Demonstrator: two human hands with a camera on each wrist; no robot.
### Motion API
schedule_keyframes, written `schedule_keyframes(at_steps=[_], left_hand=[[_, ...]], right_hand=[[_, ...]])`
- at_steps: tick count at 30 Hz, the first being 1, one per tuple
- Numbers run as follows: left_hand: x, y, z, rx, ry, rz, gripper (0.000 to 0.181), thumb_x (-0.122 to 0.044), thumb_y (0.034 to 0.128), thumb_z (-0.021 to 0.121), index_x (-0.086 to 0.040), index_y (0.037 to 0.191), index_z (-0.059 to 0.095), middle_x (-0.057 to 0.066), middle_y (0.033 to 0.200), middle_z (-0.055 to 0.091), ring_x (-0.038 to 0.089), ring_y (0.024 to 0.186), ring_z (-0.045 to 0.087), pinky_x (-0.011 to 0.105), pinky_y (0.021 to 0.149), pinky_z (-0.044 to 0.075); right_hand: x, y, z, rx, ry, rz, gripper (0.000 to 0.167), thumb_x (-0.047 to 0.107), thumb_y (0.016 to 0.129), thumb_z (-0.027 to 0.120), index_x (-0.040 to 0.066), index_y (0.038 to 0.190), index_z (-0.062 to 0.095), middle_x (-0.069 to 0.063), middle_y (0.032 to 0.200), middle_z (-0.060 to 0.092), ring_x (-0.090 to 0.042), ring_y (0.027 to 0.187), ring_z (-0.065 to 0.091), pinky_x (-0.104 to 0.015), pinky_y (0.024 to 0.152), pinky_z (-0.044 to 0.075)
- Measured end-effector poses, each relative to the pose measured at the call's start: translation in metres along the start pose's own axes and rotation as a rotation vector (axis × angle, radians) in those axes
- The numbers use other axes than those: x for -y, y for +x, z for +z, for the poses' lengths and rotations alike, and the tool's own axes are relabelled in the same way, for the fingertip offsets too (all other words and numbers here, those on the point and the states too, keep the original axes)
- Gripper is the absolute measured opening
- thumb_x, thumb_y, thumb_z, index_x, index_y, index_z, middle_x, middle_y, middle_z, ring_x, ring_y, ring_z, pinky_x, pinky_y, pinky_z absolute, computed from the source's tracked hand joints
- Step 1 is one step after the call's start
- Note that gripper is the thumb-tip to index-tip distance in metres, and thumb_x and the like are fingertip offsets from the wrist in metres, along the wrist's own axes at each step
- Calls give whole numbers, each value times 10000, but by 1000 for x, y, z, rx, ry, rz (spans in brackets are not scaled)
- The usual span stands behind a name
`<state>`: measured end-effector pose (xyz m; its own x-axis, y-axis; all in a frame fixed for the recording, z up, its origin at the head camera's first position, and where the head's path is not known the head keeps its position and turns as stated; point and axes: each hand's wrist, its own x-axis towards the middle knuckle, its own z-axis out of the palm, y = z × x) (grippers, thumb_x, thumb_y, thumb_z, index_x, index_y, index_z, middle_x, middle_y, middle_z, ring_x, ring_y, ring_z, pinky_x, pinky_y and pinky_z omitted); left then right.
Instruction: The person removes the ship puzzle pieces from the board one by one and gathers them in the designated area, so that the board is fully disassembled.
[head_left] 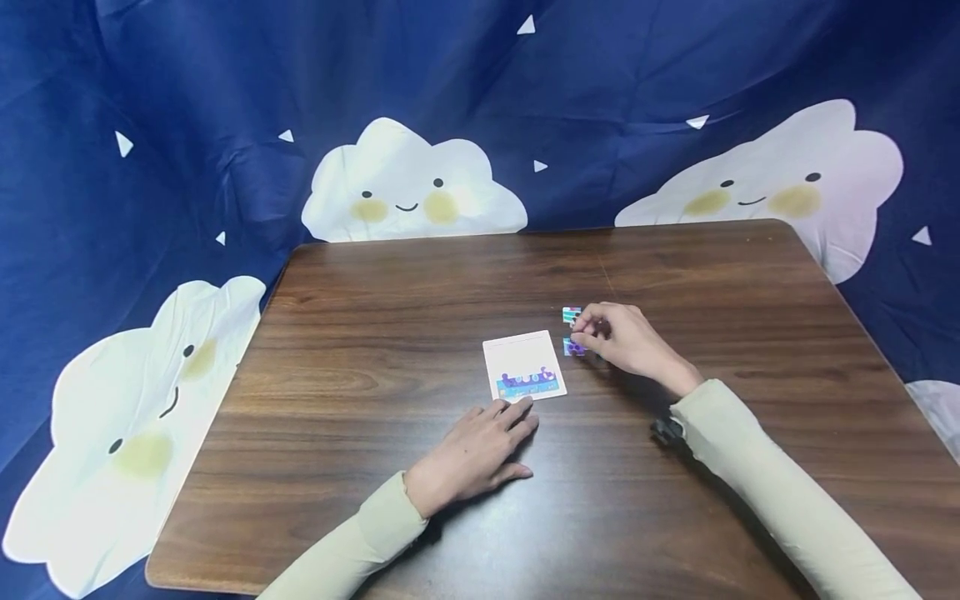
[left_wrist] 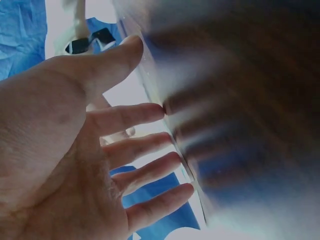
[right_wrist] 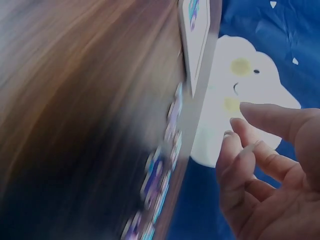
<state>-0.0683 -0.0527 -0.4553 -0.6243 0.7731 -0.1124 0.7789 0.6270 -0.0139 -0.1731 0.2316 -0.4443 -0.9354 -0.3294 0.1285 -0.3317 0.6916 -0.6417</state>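
- Resting at the near edge of the white puzzle board (head_left: 522, 355): the left hand (head_left: 474, 450), fingers outstretched.
- Over puzzle pieces (head_left: 572, 348), right of the board on the desk (head_left: 360, 333): the right hand (head_left: 628, 337), fingers bent; cannot tell whether it grips one.

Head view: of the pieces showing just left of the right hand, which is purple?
The lower piece in that view; the upper piece shows teal and white stripes.
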Motion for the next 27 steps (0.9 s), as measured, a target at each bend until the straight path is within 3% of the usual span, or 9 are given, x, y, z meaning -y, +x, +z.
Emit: schedule_keyframes(at_steps=[4,10,19,27], left_hand=[[3,5,2,-8,-6,-4,725,-627,995,555,-184,1565,480,78,1664,421,253,1398,535,424,1054,545],[4,8,1,30,-31,-15,737,-636,996,542,-203,1586,453,90,1687,382,263,1442,501,449,1082,534],[5,8,2,4,-27,-14,722,-634,985,565,-213,1565,481,93,1673,401,258,1430,503,457,1063,546],[5,8,0,26,-63,-23,733,-618,988,577,-205,1581,457,102,1691,364,275,1464,466,527,1084,535]], right_hand=[[9,9,9,55,39,-15,44,145,976,722,107,955,728,-33,800,703,-129,625,629,-224,629,497],[18,16,27,158,111,13,75,117,1011,664,79,1007,729,-77,843,691,-149,625,622,-255,555,539],[26,26,48,223,101,-56,99,105,985,691,66,1029,770,-35,849,721,-110,724,607,-238,666,498],[30,32,58,263,75,-80,132,81,971,690,75,1059,788,-35,923,772,-108,792,647,-276,756,536]])
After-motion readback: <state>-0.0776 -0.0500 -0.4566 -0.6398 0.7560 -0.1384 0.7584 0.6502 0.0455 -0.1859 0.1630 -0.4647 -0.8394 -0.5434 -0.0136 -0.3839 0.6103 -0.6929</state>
